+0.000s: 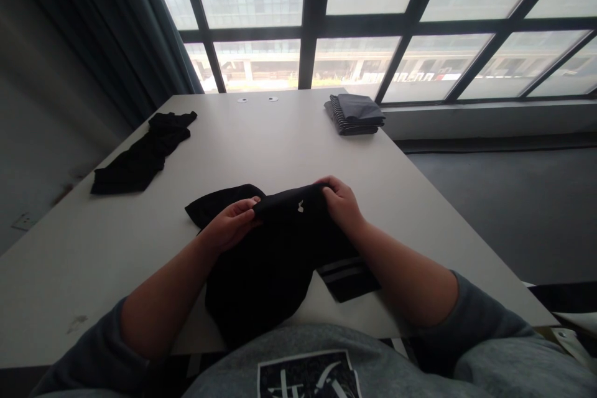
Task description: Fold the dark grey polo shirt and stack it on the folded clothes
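Note:
A black garment [275,267] with a small white mark is spread between my two hands, its lower part resting on the white table near my body. My left hand [233,222] pinches its upper edge, thumb on top. At the upper right corner my right hand [342,202] grips the same edge with fingers curled behind the cloth. One black flap lies beyond my left hand. Under my right forearm another part shows two grey stripes. Whether the garment is a shirt or trousers, I cannot tell.
Another black garment [144,152] lies crumpled along the table's left side. A stack of folded grey and striped clothes [357,115] sits at the far right corner of the white table [261,143]. Large windows stand behind, with a dark curtain [107,25] at left.

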Motion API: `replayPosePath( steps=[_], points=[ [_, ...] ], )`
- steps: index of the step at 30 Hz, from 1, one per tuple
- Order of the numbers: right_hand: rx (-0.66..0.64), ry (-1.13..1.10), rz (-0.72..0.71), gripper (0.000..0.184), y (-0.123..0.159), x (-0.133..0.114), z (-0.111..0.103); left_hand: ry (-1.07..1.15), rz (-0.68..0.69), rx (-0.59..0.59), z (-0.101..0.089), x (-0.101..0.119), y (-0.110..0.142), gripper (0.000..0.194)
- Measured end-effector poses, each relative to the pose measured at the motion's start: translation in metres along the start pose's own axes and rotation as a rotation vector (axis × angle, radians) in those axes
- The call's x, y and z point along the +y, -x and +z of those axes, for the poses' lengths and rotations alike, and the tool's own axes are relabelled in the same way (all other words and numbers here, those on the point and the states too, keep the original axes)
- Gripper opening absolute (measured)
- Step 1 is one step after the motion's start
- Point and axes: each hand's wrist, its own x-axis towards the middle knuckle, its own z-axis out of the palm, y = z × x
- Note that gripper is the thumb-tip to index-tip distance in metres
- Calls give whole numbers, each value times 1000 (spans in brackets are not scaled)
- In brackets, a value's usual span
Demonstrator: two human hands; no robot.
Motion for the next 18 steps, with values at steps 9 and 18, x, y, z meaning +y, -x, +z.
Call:
replayPosePath(
  steps=[9, 18],
  points=[
    [99, 109, -93, 29, -7, 11, 1, 10, 3, -23, 6, 2, -3, 40],
    [-8, 45, -48, 30, 2, 0, 3, -291, 123, 91, 0, -6, -3, 51]
  ],
)
